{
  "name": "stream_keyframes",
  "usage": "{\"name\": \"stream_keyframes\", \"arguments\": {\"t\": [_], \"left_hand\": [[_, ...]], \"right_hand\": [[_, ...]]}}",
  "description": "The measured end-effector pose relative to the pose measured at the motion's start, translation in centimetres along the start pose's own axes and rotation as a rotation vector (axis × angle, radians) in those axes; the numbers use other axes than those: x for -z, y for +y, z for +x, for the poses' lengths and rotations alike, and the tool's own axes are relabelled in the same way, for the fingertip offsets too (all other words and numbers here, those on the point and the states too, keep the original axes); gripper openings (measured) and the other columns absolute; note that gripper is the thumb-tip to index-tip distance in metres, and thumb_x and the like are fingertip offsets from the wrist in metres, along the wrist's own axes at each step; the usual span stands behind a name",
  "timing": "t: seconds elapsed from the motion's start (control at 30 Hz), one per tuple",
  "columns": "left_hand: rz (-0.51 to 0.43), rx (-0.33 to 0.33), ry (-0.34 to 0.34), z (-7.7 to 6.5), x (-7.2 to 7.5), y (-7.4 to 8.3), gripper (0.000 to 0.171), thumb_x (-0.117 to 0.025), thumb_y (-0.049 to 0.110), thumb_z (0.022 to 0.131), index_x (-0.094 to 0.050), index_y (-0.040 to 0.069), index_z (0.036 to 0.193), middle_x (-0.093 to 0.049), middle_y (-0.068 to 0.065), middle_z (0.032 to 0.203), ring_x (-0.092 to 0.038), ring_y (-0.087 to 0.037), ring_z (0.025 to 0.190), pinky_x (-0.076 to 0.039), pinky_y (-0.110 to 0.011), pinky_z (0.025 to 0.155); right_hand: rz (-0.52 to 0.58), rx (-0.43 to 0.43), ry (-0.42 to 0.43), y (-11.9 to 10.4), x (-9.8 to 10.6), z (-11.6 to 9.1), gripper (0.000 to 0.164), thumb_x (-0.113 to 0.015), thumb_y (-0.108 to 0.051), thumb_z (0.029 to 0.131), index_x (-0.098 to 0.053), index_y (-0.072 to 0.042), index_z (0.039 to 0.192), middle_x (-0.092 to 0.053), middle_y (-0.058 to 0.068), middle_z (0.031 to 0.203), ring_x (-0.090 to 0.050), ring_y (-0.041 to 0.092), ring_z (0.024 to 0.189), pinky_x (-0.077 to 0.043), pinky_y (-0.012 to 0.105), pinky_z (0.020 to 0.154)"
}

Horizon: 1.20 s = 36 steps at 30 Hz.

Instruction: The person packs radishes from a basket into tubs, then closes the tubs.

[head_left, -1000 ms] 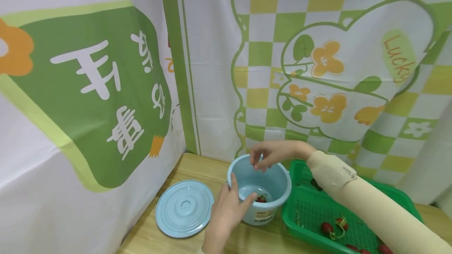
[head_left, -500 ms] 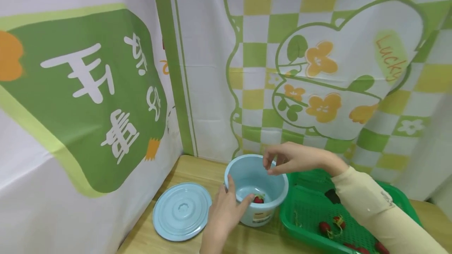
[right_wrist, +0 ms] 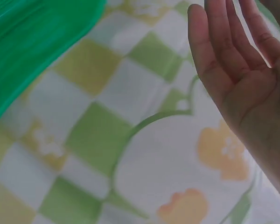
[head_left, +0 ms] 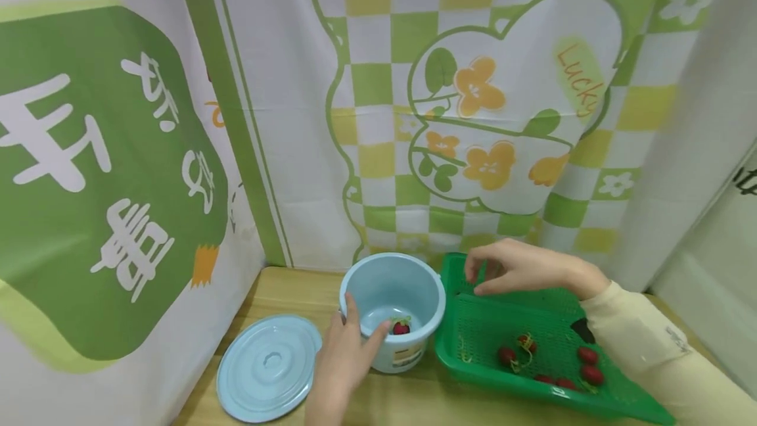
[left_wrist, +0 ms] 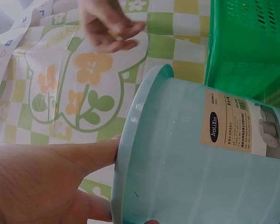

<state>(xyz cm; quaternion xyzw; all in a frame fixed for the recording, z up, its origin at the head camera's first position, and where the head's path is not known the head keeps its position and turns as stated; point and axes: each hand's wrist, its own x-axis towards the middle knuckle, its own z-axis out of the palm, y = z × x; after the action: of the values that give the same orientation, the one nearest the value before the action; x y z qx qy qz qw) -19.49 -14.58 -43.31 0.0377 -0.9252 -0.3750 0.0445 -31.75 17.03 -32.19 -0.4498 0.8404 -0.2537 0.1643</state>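
My left hand (head_left: 345, 355) holds the near left rim of a light blue plastic bucket (head_left: 393, 349), thumb at the front and a finger along the left side. A label marks the bucket's outer wall in the left wrist view. Inside, on the bottom, lies a small red radish (head_left: 401, 328) with stringy green stalks. My right hand (head_left: 520, 269) hovers over the back left part of a green mesh basket (head_left: 452, 355), its fingers loosely bent and holding nothing. Several red radishes (head_left: 589, 373) are scattered in the basket's front half.
The bucket's round blue lid (head_left: 269, 368) lies on the wooden tabletop (head_left: 307, 291), left of the left hand. Printed cloth (head_left: 378, 209) hangs behind the table, and another (head_left: 148, 321) on the left. The basket stands close beside the bucket's right side.
My right hand has moved right, from over the bucket to over the green basket. The left hand stays on the bucket's rim. The head view has turned right, showing more of the basket.
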Motion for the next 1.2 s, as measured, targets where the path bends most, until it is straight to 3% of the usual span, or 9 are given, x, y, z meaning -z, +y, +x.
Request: {"name": "stream_keyframes", "arguments": {"t": [0.33,0.63,1.0,1.2], "left_hand": [[0.008,0.039,0.02,-0.1,0.9,-0.4,0.099,-0.06,0.064,0.101,-0.024,-0.003,0.165,-0.042,-0.039,0.153,-0.048,-0.054,0.137,-0.05,-0.071,0.097],[0.032,0.025,0.02,-0.1,1.1,-0.5,0.099,-0.059,0.064,0.102,-0.025,-0.005,0.165,-0.044,-0.038,0.15,-0.05,-0.053,0.136,-0.051,-0.07,0.094],[0.023,0.021,-0.021,-0.1,0.3,0.1,0.1,-0.057,0.067,0.101,-0.024,-0.003,0.166,-0.039,-0.039,0.156,-0.045,-0.054,0.14,-0.048,-0.072,0.098],[0.04,0.017,-0.038,-0.1,0.0,0.4,0.101,-0.057,0.067,0.101,-0.023,-0.002,0.166,-0.041,-0.039,0.153,-0.048,-0.055,0.138,-0.05,-0.072,0.095]], "right_hand": [[-0.045,-0.114,-0.046,4.9,0.5,-1.6,0.011,-0.075,-0.025,0.101,-0.067,-0.018,0.105,-0.069,-0.004,0.103,-0.068,0.01,0.088,-0.057,0.032,0.076],[-0.075,-0.253,-0.147,9.5,-2.1,-2.7,0.015,-0.08,-0.017,0.096,-0.066,-0.017,0.1,-0.066,-0.007,0.1,-0.064,0.012,0.094,-0.055,0.032,0.077],[-0.194,-0.479,-0.247,11.2,-5.8,-4.1,0.028,-0.087,-0.011,0.084,-0.066,-0.016,0.102,-0.064,0.003,0.103,-0.057,0.016,0.091,-0.052,0.039,0.075],[-0.19,-0.54,-0.259,11.6,-7.0,-5.1,0.032,-0.089,-0.013,0.085,-0.066,-0.018,0.107,-0.063,0.005,0.106,-0.057,0.021,0.094,-0.053,0.044,0.078]]}}
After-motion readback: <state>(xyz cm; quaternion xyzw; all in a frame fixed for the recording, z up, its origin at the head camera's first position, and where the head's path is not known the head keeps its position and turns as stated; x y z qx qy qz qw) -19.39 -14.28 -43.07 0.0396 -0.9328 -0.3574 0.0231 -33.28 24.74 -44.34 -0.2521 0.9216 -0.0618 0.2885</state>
